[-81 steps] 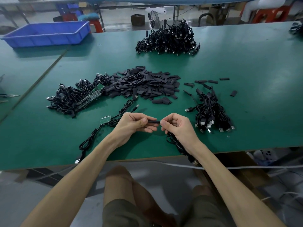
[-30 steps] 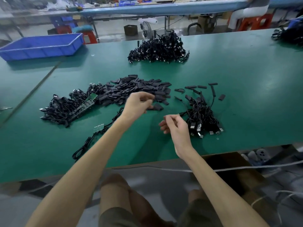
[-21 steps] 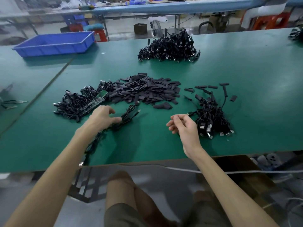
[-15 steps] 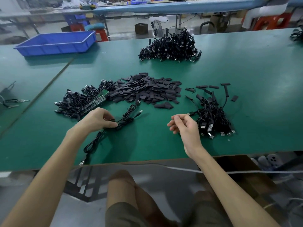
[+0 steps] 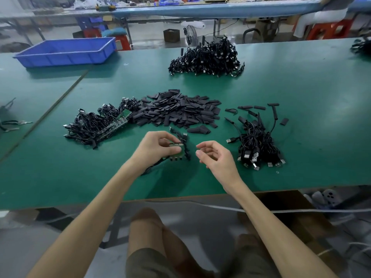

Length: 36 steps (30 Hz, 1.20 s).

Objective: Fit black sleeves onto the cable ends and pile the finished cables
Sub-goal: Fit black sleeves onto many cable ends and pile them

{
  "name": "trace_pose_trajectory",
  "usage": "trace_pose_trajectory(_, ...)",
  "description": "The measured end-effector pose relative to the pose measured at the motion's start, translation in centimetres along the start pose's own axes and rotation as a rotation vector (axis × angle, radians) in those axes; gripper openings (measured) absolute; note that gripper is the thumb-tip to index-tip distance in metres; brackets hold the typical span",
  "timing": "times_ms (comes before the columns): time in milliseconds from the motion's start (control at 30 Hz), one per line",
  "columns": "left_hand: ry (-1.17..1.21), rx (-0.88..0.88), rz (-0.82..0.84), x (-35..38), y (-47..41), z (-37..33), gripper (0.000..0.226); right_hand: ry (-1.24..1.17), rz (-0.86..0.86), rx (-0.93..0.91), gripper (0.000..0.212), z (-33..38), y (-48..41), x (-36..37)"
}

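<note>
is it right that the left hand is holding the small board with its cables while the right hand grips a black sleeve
Not quite. In the head view the left hand does hold the small board with its cables, but the right hand is open and empty, gripping no sleeve. The sleeves lie piled on the table.

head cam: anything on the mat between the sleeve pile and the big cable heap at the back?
Nothing. In the head view the green mat is bare between the sleeve pile and the far cable heap.
</note>
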<state>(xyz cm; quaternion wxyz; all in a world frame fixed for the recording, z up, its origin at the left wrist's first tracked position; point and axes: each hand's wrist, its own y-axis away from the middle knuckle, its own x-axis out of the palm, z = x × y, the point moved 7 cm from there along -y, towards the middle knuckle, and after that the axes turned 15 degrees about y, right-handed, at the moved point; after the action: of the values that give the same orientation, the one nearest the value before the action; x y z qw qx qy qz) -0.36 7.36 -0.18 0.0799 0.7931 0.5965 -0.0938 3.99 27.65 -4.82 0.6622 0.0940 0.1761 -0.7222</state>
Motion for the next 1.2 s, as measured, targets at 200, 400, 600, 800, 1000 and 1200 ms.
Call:
trace_pose_trajectory(200,-0.007,0.03,0.029,4.1,-0.6,-0.2,0.015,0.015,-0.006,0.02,0.014,-0.2,0.1,-0.1)
trace_pose_trajectory(400,0.065,0.011,-0.011,4.3,0.0,0.1,0.014,0.057,-0.013,0.029,0.014,-0.4,0.0,-0.2)
trace_pose_trajectory(600,0.029,0.01,-0.038,4.2,0.5,-0.1,0.015,0.076,0.022,0.022,0.011,-0.4,0.0,0.1)
trace_pose_trajectory(800,-0.139,-0.012,-0.023,4.3,0.4,0.0,0.011,0.086,0.024,0.045,0.014,-0.8,-0.2,0.2)
trace_pose_trajectory(1000,-0.267,0.03,-0.036,4.7,0.4,-0.6,0.011,0.091,0.015,0.063,0.016,-1.3,-0.3,0.1)
trace_pose_trajectory(1200,-0.278,0.052,-0.092,5.1,0.8,-0.8,0.022,0.135,-0.006,0.073,0.018,-1.4,-0.4,0.1)
